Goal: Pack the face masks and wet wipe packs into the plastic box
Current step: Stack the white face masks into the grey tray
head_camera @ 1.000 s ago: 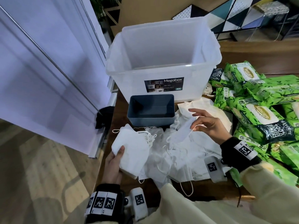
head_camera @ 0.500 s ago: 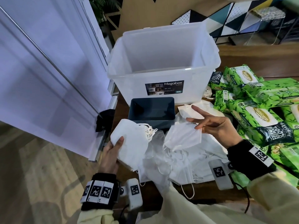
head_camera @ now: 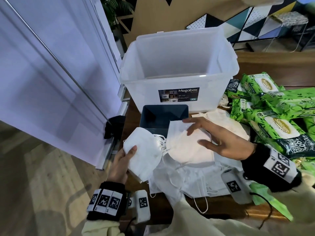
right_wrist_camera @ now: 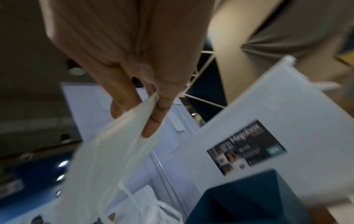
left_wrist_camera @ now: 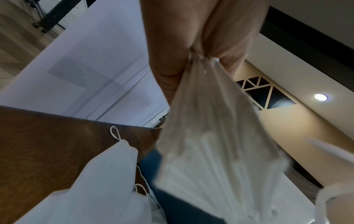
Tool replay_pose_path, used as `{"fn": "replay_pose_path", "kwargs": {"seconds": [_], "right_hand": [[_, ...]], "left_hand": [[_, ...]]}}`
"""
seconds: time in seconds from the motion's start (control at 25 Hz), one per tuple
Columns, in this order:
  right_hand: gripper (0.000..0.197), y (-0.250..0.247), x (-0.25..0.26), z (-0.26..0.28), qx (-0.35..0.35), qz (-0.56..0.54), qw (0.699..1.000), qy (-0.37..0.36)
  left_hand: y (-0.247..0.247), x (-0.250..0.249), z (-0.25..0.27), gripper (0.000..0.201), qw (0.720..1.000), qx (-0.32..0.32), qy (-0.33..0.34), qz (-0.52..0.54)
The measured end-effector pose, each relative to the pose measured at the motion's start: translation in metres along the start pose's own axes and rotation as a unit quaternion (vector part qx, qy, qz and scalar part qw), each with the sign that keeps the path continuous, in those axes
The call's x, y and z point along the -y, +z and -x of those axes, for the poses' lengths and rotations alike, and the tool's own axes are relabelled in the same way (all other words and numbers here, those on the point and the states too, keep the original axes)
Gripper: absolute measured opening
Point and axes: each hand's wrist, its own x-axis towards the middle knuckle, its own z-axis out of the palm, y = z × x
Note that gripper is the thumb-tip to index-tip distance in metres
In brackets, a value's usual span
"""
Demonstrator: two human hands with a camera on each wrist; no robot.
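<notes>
A stack of masks (head_camera: 143,155) is gripped by the left hand (head_camera: 119,165), low at the surface edge. Just right of it, one flat mask (head_camera: 185,147) is pinched by the right hand (head_camera: 219,142), its other fingers spread. The plastic box (head_camera: 177,68) stands behind both, seemingly empty, marked "Megabox" and "30L". The green wipe packs (head_camera: 276,126) read "Sanicare".

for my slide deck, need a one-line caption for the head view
Left hand holds stacked face masks, right hand brings another mask over, near empty Megabox.

small blue bin (head_camera: 164,116), wooden table (head_camera: 265,65), white door (head_camera: 51,82)
</notes>
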Motion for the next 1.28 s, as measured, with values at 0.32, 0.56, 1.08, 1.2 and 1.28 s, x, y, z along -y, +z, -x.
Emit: {"fn": "replay_pose_path", "kwargs": {"seconds": [0.32,0.56,1.08,1.2,1.28], "right_hand": [[0.074,-0.003,0.043,-0.028,-0.016,0.108,0.990,-0.089],[0.033,0.015,0.038,-0.057,0.021,-0.137,0.985,0.107],[0.031,0.075,0.025,-0.122,0.104,0.062,0.985,0.124],[0.028,0.084,0.030,-0.125,0.139,0.096,0.981,0.100],[0.031,0.089,0.034,-0.127,0.157,0.122,0.977,0.072]], "left_hand": [[0.005,-0.009,0.007,0.014,0.997,0.045,0.019,-0.065],[0.003,-0.015,0.013,0.016,0.994,0.069,0.033,-0.079],[0.016,-0.007,0.035,0.036,0.988,0.114,0.018,-0.103],[0.024,-0.008,0.039,0.018,0.985,0.124,0.021,-0.121],[0.026,-0.005,0.041,0.013,0.986,0.113,0.031,-0.116]]}}
